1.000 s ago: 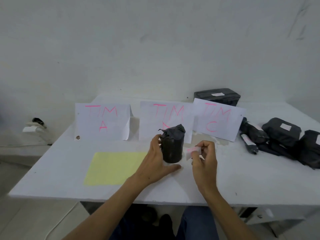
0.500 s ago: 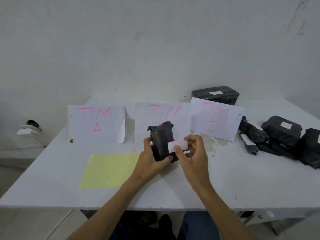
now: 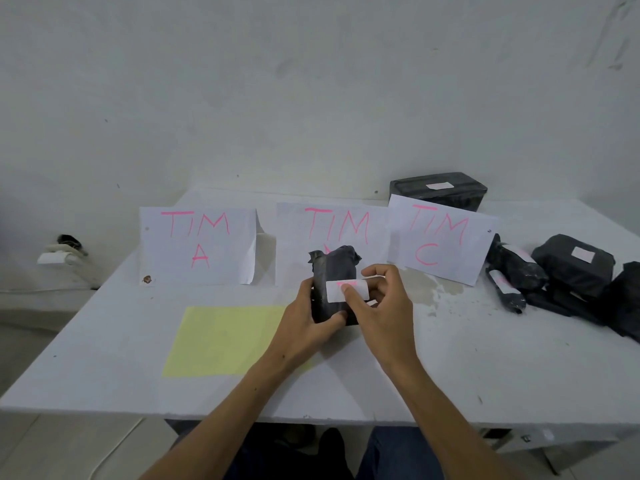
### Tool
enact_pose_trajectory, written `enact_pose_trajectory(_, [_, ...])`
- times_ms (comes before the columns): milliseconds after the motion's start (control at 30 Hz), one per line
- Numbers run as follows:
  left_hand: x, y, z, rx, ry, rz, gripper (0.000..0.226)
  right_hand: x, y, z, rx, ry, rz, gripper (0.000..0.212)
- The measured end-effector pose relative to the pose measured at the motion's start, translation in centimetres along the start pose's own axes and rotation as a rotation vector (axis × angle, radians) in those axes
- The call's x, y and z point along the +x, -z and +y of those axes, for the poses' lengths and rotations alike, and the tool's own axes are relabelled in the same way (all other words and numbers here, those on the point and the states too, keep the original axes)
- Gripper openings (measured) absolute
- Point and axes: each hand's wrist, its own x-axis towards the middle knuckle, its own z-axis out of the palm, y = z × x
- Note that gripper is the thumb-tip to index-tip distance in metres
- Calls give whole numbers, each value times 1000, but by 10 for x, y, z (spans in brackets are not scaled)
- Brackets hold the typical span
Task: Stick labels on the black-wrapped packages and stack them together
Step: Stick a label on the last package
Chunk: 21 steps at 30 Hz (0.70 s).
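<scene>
A small black-wrapped package (image 3: pixel 333 271) stands upright at the middle of the white table (image 3: pixel 485 368). My left hand (image 3: pixel 308 323) grips it from the left, thumb across its lower front. A white label (image 3: pixel 346 291) with pink writing lies on the package's front. My right hand (image 3: pixel 381 306) presses the label with its thumb, the other fingers curled behind the right side. Several labelled black packages (image 3: pixel 571 271) lie at the right, and one black package (image 3: pixel 438 190) sits at the back.
Three white paper signs with pink letters stand in a row: TIM A (image 3: pixel 199 245), a middle sign (image 3: pixel 332 230) partly hidden by the package, and TIM C (image 3: pixel 438 239). A yellow sheet (image 3: pixel 221 339) lies left of my hands. A wall rises behind the table.
My right hand brought the label from beside the package onto its front. The left hand lifted and turned the package toward me and kept its grip.
</scene>
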Motion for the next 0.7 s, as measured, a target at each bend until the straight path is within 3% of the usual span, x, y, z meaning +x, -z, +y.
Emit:
enact_pose_trajectory(533, [1, 1, -4, -27, -13, -41, 50, 3, 2, -1, -3, 34, -17, 32])
enact_pose_trajectory(700, [1, 1, -2, -124, 25, 10, 27, 3, 3, -1, -10, 50, -34, 33])
